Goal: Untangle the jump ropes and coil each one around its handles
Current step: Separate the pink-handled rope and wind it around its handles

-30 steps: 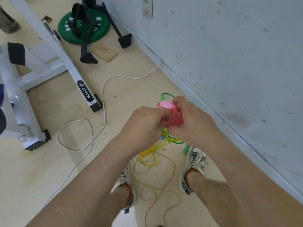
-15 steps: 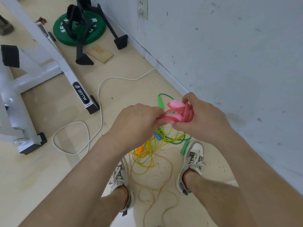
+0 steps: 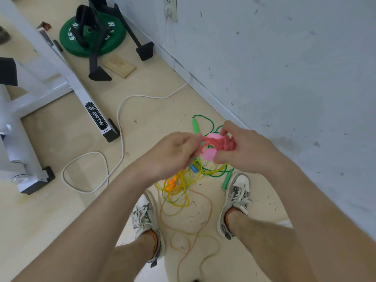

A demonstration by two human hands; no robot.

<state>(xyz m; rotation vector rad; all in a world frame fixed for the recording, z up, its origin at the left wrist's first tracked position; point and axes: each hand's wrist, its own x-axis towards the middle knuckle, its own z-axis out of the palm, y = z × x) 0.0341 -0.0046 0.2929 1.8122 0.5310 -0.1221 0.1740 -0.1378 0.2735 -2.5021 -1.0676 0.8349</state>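
A pink jump rope [image 3: 220,141] is wound in tight turns round its two pink handles, held at chest height. My right hand [image 3: 247,150] grips the coiled bundle from the right, thumb under a handle end. My left hand [image 3: 175,152] pinches the loose pink strand at the bundle's left side. Below, on the floor between my shoes, lies a tangle of yellow rope [image 3: 181,187], green rope [image 3: 205,121] with green handles [image 3: 226,180], and a thin orange rope [image 3: 195,237]. A small blue piece [image 3: 193,169] and orange handles [image 3: 172,183] sit inside the tangle.
A grey wall [image 3: 284,68] runs close on the right. A white power cable [image 3: 120,127] loops over the floor to a wall socket. A white exercise machine frame [image 3: 61,74], a green weight plate [image 3: 92,35] and a wooden block [image 3: 120,66] lie beyond.
The pink bundle has turned in my right hand so both handle ends face me, and my left hand has drawn the loose strand out to the left.
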